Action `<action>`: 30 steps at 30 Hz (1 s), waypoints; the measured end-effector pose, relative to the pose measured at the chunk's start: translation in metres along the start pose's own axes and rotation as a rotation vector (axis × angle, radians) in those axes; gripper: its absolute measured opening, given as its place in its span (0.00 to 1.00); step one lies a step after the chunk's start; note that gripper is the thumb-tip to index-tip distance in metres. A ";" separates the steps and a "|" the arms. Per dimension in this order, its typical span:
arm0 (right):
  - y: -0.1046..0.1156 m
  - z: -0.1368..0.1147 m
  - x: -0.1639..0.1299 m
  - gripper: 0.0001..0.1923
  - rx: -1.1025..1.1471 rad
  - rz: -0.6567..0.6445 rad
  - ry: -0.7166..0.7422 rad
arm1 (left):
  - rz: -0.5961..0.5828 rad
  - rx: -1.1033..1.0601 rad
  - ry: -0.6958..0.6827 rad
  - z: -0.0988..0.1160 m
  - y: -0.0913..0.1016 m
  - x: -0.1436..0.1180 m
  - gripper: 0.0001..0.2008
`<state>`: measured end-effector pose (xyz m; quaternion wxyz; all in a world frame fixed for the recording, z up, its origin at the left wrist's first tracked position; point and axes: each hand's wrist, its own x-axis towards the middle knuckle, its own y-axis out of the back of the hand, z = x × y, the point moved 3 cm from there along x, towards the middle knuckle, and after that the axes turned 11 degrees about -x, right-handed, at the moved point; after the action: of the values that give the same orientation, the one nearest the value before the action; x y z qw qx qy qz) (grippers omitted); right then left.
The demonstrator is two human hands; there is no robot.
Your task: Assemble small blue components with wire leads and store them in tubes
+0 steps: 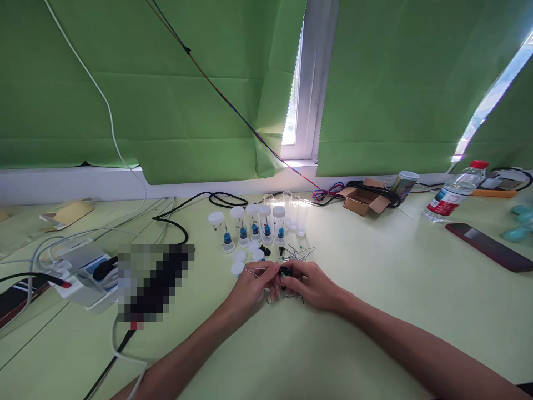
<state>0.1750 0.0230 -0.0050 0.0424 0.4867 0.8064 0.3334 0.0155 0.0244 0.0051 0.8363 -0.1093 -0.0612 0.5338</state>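
Just below frame centre, left hand (255, 283) and right hand (315, 284), 2 grips clamped on 1 black part (286, 271) between them, neither nearer; long axis unclear!

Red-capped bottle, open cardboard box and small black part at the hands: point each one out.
Red-capped bottle (450, 198): head view, on its label.
Open cardboard box (355, 206): head view, on its front wall.
Small black part (287, 271): head view, on its exposed dark surface.

A small black piece (286, 271), partly hidden, is held between the fingers (295, 284).
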 end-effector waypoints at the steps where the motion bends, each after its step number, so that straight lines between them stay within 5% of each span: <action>1: 0.000 0.000 0.000 0.12 0.008 0.000 -0.008 | -0.001 0.007 0.001 0.001 0.000 0.000 0.20; 12: 0.002 -0.005 0.000 0.09 -0.031 -0.017 0.014 | -0.022 0.065 -0.014 0.000 0.001 0.001 0.22; 30: -0.003 0.005 0.002 0.30 -0.018 -0.002 0.036 | -0.028 0.025 -0.010 -0.001 0.000 0.001 0.21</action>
<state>0.1737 0.0267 -0.0104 0.0326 0.4793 0.8044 0.3495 0.0164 0.0252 0.0037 0.8447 -0.0950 -0.0602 0.5232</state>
